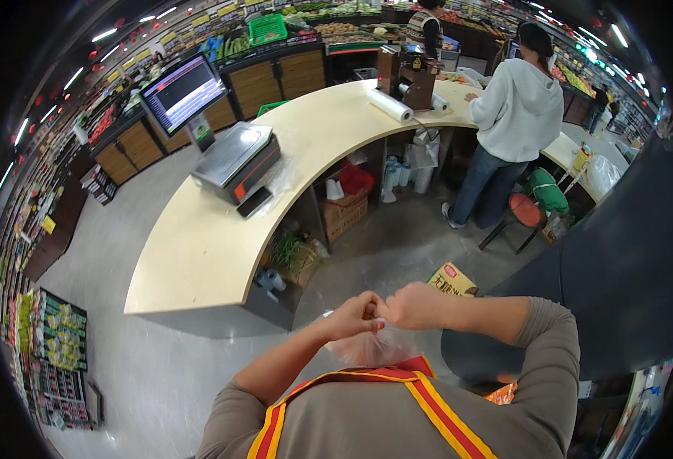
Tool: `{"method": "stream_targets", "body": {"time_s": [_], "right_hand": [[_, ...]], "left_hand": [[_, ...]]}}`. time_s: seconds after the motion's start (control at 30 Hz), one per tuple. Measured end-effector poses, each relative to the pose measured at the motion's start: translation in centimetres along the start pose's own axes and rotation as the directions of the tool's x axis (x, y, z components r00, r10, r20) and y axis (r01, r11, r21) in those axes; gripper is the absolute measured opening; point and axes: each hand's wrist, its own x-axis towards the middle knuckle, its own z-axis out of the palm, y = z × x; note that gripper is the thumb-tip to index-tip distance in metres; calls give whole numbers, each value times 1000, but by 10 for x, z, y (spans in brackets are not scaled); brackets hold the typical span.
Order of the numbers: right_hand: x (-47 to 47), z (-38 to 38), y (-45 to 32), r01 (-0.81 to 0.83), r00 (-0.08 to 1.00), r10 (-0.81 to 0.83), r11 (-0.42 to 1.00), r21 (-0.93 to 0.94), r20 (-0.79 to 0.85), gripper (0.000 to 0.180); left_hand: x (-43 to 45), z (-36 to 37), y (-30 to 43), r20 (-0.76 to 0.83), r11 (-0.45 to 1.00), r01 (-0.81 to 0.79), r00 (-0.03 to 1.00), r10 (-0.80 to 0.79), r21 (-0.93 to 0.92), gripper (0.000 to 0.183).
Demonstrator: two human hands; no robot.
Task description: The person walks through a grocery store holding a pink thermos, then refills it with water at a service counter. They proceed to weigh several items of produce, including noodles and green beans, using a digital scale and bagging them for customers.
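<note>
My left hand point(354, 315) and my right hand point(414, 305) meet in front of my chest, fingers closed together at the gathered top of a clear plastic bag point(373, 345). The bag hangs below them and holds something pinkish-orange that I cannot make out. Its lower part is hidden by my red and yellow-edged apron point(416, 367). Just beyond my right hand lies a yellow carton point(451, 279) bearing writing, partly covered by my forearm.
A curved pale counter point(198, 252) carries a weighing scale point(236, 160) with a screen point(182, 94), a phone point(254, 202) and a plastic bag roll point(391, 105). A person in a white hoodie point(520, 109) stands inside the curve near a red-topped stool point(524, 209). A dark pillar point(617, 258) rises at right.
</note>
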Motion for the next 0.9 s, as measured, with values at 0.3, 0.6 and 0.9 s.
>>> {"method": "stream_targets", "body": {"time_s": [0.3, 0.6, 0.9], "right_hand": [[-21, 32, 182, -316, 929, 360, 891, 326, -83, 13], [-6, 35, 383, -484, 636, 639, 767, 421, -433, 13], [21, 60, 570, -390, 118, 973, 230, 891, -199, 20]], "left_hand": [[169, -100, 14, 34, 716, -234, 959, 282, 657, 25], [352, -216, 67, -367, 557, -33, 720, 589, 830, 26], [434, -287, 115, 44, 916, -225, 974, 223, 332, 71]]}}
